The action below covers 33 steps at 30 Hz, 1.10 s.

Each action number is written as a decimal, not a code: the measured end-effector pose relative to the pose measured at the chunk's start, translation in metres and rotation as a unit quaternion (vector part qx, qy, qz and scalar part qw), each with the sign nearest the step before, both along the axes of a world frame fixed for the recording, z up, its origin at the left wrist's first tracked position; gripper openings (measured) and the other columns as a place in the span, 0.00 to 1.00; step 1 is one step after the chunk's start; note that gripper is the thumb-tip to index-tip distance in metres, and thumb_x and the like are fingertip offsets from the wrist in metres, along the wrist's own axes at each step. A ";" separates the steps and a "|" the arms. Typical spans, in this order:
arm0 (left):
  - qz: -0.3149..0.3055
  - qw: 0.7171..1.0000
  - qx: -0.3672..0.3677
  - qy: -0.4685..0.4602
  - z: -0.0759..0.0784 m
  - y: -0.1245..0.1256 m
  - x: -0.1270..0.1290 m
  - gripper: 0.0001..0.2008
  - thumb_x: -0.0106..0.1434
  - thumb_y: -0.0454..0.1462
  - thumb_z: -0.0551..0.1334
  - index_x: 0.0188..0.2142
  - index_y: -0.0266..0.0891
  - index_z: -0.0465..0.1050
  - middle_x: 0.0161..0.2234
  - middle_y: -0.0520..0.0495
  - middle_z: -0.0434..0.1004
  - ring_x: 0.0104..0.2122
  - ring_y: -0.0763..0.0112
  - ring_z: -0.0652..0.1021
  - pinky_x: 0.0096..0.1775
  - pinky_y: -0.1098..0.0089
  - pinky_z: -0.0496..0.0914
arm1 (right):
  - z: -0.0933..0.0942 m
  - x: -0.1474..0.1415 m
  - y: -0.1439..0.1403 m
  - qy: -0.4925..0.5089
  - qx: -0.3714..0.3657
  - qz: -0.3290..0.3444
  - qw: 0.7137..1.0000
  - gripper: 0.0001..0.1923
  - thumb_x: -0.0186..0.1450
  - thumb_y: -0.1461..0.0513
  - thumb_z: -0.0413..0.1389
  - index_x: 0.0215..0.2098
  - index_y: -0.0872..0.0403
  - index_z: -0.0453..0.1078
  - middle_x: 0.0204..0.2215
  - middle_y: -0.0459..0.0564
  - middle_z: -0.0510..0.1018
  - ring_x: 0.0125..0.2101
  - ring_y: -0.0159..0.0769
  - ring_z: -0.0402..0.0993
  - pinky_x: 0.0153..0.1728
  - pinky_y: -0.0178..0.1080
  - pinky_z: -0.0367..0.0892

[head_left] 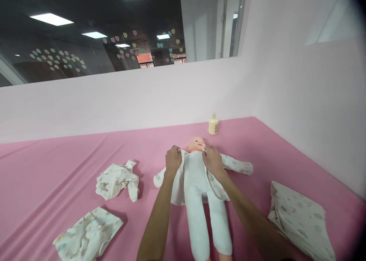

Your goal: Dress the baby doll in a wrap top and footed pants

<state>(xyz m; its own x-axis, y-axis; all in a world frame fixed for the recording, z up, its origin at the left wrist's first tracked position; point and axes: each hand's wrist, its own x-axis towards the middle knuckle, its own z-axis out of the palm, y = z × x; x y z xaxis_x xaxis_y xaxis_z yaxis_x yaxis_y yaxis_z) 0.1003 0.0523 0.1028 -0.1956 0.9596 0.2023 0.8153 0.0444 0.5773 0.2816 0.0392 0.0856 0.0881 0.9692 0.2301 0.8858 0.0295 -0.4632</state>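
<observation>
A baby doll (197,177) with a white cloth body lies on its back on the pink sheet (160,139), head away from me. Under and around it is a white patterned baby jacket (178,188), its front spread apart and both sleeves stretched out to the sides. My left hand (173,160) pinches the jacket's edge near the neck on the left. On the other side of the neck, my right hand (213,160) grips the opposite edge, with a bit of white cloth showing at the fingertips.
A cream pump bottle (213,125) stands beyond the doll's head by the wall. Crumpled patterned baby clothing (117,179) and a second rumpled garment (90,234) lie at left. Folded patterned cloth (299,219) lies at right. White walls (137,104) bound the back and right.
</observation>
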 end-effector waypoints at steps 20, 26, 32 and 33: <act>-0.080 0.996 -0.024 -0.037 -0.011 0.001 0.018 0.09 0.62 0.32 0.56 0.37 0.38 0.74 0.34 0.46 0.80 0.40 0.64 0.77 0.39 0.70 0.65 | 0.001 0.002 0.000 0.009 -0.009 0.008 1.000 0.12 0.70 0.66 0.44 0.37 0.54 0.69 0.37 0.53 0.77 0.37 0.39 0.72 0.31 0.37 0.51; -0.047 0.998 -0.050 -0.014 -0.014 -0.001 0.014 0.06 0.62 0.33 0.56 0.30 0.38 0.69 0.35 0.43 0.79 0.38 0.63 0.76 0.37 0.69 0.63 | 0.001 0.002 0.001 0.003 -0.004 0.005 1.000 0.10 0.70 0.66 0.45 0.37 0.54 0.68 0.37 0.52 0.77 0.38 0.39 0.73 0.30 0.37 0.50; -0.028 0.999 -0.034 -0.019 -0.010 -0.002 0.017 0.07 0.64 0.32 0.52 0.38 0.38 0.68 0.39 0.40 0.78 0.40 0.60 0.76 0.38 0.66 0.64 | 0.001 0.001 0.000 0.002 0.004 0.003 1.000 0.10 0.70 0.66 0.45 0.37 0.54 0.68 0.38 0.52 0.77 0.39 0.40 0.73 0.30 0.38 0.51; -0.026 0.999 -0.028 -0.023 -0.008 -0.003 0.018 0.08 0.64 0.33 0.51 0.39 0.39 0.68 0.38 0.41 0.78 0.40 0.60 0.76 0.38 0.66 0.64 | 0.001 0.001 0.000 0.003 0.005 0.005 1.000 0.10 0.70 0.66 0.45 0.37 0.54 0.68 0.38 0.52 0.77 0.38 0.39 0.73 0.30 0.38 0.50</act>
